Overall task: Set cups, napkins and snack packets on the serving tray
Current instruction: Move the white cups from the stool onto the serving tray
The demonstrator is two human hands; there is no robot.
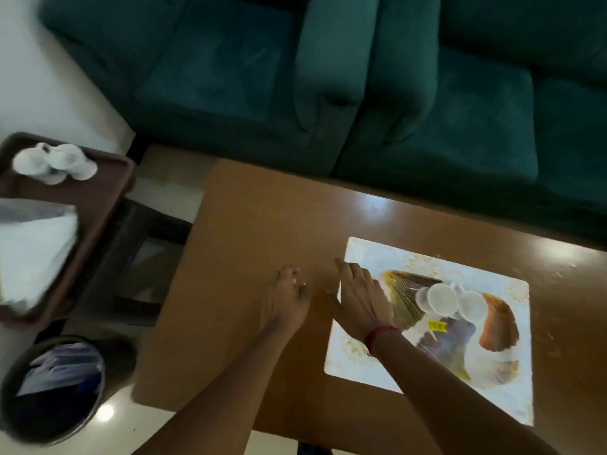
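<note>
1. A brown wooden table [249,244] fills the middle; its left half is bare, and its far edge runs close along a dark green sofa [328,77].
2. A white serving tray [361,257] with rounded corners lies flat on the right half of the table, its near right corner close to the table's front edge. Its glossy face carries a printed picture in gold, brown and purple.
3. 2 white cups [455,298] stand touching each other near the middle of that tray, mouths up. A small yellow tag [438,326] lies just in front of them; its writing is too small to read.
4. The left hand [289,297] hovers over bare wood left of the tray, fingers loosely curled, holding nothing.
5. The right hand [359,293] lies with fingers spread, palm down, over the tray's left edge; it grips nothing. A red band [377,336] circles its wrist.
6. To the left, across a gap of pale floor, a dark brown tray [98,198] with a raised rim sits on a dark stool [144,238]. It holds more white cups [54,162] at its far end and a blurred white stack of napkins [33,251] nearer.
7. A round dark bin [52,389] with paper inside stands on the floor by the table's front left corner.
</note>
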